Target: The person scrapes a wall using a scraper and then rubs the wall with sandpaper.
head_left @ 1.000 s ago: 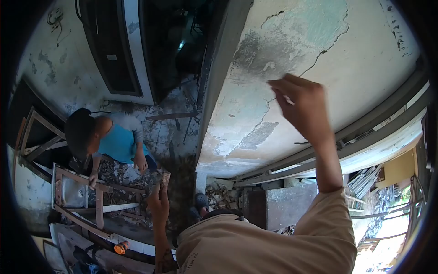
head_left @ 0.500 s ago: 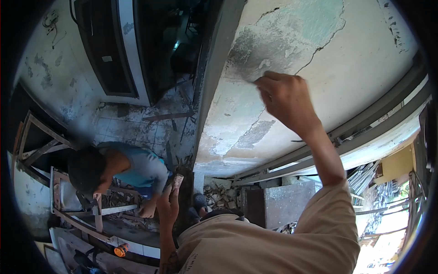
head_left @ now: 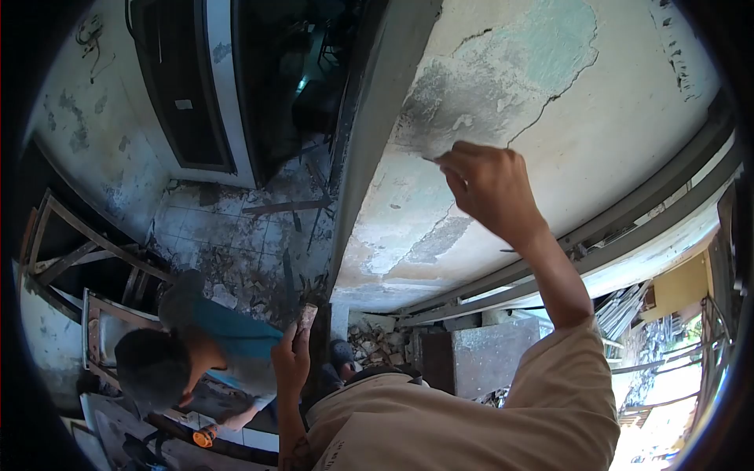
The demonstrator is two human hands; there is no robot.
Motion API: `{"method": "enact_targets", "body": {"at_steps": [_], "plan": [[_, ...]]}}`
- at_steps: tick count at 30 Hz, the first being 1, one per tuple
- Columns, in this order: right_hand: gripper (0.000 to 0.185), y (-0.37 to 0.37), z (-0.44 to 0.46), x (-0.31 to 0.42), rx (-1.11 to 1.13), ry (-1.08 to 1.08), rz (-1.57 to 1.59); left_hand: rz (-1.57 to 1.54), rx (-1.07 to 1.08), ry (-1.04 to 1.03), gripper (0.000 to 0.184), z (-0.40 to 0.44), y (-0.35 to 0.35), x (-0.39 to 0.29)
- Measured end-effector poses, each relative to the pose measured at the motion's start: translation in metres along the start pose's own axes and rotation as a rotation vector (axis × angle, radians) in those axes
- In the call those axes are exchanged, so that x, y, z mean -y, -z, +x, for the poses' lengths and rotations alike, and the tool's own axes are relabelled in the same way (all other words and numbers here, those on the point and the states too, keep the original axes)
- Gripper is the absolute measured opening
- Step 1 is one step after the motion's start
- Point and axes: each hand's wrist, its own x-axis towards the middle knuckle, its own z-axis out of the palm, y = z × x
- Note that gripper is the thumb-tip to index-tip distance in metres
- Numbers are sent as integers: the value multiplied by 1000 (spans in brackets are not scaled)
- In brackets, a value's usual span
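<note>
My right hand (head_left: pixel 491 188) is raised in front of the cracked, peeling wall (head_left: pixel 597 149), its fingers pinched on a small thin dark piece that points at the grey bare patch (head_left: pixel 455 102). What that piece is cannot be told. Lower down, my left hand (head_left: pixel 292 357) grips a short, pale reddish block (head_left: pixel 308 315) that sticks up from its fingers. A long crack runs down the wall left of my right hand.
A co-worker in a blue and grey shirt (head_left: pixel 236 337) bends over at the lower left, one arm by an orange object (head_left: pixel 205 436). Wooden frames (head_left: pixel 86 235) lean at the left. Rubble covers the tiled floor (head_left: pixel 236 243). A grey panel (head_left: pixel 499 357) stands below the wall.
The co-worker has moved down and bent lower, reaching toward the orange object. My right hand has shifted left and slightly down along the wall. My left hand has moved a little right with the block.
</note>
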Motion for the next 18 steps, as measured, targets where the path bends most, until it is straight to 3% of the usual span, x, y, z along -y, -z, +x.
{"method": "enact_targets", "body": {"at_steps": [1, 6, 9, 11, 13, 15, 18], "plan": [[7, -3, 1, -2, 81, 44, -32, -22, -22, 2, 24, 3, -3, 0], [6, 14, 2, 12, -67, -83, 30, -37, -9, 23, 25, 3, -2, 2], [14, 3, -1, 6, 101, 10, -53, -78, -33, 10, 26, 3, -1, 0], [13, 21, 2, 17, -118, -66, 37, -83, -31, 7, 26, 5, 0, -2], [11, 7, -1, 12, -117, -71, 33, -77, -32, 16, 26, 2, 1, -1], [14, -4, -1, 4, 19, -16, -23, -64, -24, 22, 26, 3, 3, -4], [14, 24, 0, 16, -68, -57, 6, -37, -12, 22, 26, 2, 1, 2]]}}
